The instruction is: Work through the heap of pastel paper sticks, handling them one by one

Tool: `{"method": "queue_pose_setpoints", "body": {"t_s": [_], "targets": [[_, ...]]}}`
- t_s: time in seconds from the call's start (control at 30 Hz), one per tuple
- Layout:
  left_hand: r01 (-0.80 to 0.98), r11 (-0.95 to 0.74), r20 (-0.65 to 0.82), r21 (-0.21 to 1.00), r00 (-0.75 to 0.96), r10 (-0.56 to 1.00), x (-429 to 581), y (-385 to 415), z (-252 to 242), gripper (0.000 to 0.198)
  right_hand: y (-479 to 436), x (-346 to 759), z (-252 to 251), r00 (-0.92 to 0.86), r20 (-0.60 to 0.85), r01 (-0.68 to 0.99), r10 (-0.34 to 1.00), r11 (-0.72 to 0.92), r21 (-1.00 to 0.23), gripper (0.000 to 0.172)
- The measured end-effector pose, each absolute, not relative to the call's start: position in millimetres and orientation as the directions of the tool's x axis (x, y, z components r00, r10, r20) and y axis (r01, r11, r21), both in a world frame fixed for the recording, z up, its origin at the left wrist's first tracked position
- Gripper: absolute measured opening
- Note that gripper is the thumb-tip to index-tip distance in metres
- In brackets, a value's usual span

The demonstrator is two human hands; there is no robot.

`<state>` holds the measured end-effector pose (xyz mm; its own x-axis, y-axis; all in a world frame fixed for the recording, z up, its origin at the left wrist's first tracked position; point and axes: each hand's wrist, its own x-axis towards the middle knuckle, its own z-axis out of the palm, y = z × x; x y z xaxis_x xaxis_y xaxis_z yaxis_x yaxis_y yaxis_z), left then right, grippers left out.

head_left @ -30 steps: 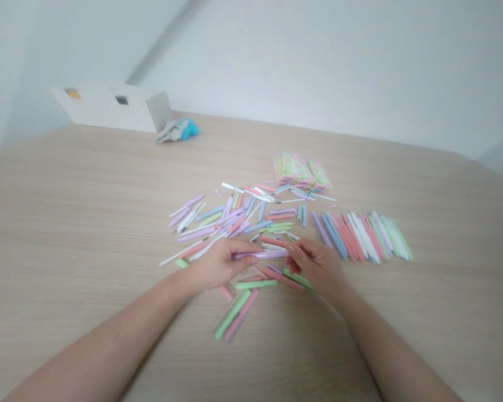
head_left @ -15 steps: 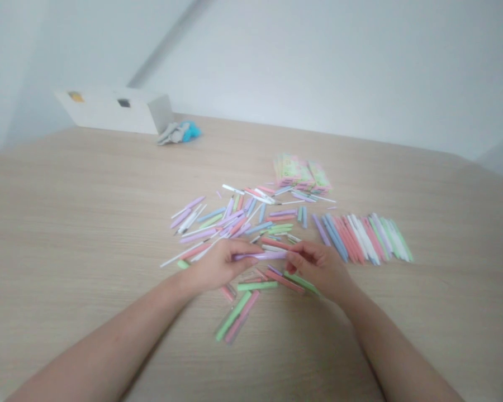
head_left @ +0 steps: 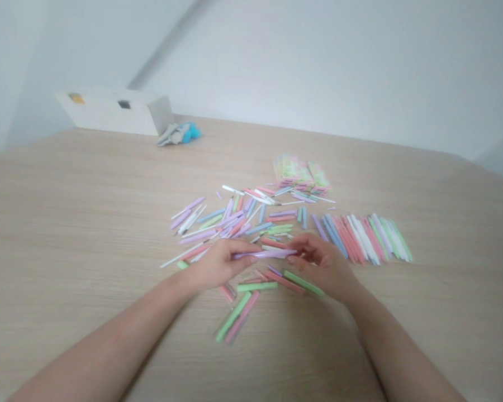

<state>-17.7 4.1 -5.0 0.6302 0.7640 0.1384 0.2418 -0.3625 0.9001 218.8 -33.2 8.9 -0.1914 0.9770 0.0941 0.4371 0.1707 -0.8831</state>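
Observation:
A slim purple pen [head_left: 270, 254] lies level above the scattered pieces. My left hand [head_left: 218, 261] pinches its left end between thumb and fingers. Around the pen's right end, the thumb and index finger of my right hand [head_left: 324, 265] are parted, with the tip showing between them. Below the pen are green and pink pen parts, among them a green piece [head_left: 257, 286] and a pink piece [head_left: 285, 282]. Loose pen barrels, caps and white refill-like sticks [head_left: 190, 219] are spread behind my hands. Blur hides fine detail.
To the right is a neat row of pastel pens [head_left: 360, 239]. Small printed packets [head_left: 299, 172] are stacked behind the loose parts. At the back left stand a white box [head_left: 113, 114] and a crumpled grey and blue cloth-like item [head_left: 180, 134]. A wall borders the wooden table [head_left: 444, 335].
The fingers of my right hand have parted from their pinch, baring the pen's right tip. My left hand keeps its grip in about the same place.

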Motion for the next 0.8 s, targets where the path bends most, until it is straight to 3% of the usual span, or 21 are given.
{"method": "queue_pose_setpoints", "body": {"t_s": [0.13,0.3,0.43,0.57,0.63,0.8], "targets": [[0.241,-0.361,0.135,0.901,0.635,0.761,-17.5,3.5,-6.4,0.030,-33.6,219.8,8.3,-0.143,0.093,0.569,0.985,0.159,-0.807,0.017],[0.250,-0.378,0.141,0.891,0.641,0.755,-15.8,1.3,-1.7,0.029,-34.8,215.6,8.4,-0.192,0.059,0.603,0.980,0.165,-0.780,0.036],[0.249,-0.386,0.143,0.888,0.648,0.748,-15.6,1.9,0.2,0.028,-34.5,216.0,8.5,-0.218,0.048,0.594,0.975,0.171,-0.786,0.041],[0.242,-0.385,0.144,0.891,0.653,0.744,-16.8,3.6,-2.4,0.029,-34.4,216.6,9.9,-0.242,0.093,0.513,0.966,0.209,-0.833,0.022],[0.236,-0.382,0.146,0.894,0.651,0.745,-17.6,3.9,-3.9,0.030,-34.8,215.8,10.6,-0.225,0.131,0.495,0.966,0.229,-0.839,0.024],[0.264,-0.381,0.132,0.886,0.646,0.752,-18.0,3.3,-4.0,0.030,-35.4,214.1,10.9,-0.162,0.142,0.608,0.977,0.212,-0.765,0.012]]}}
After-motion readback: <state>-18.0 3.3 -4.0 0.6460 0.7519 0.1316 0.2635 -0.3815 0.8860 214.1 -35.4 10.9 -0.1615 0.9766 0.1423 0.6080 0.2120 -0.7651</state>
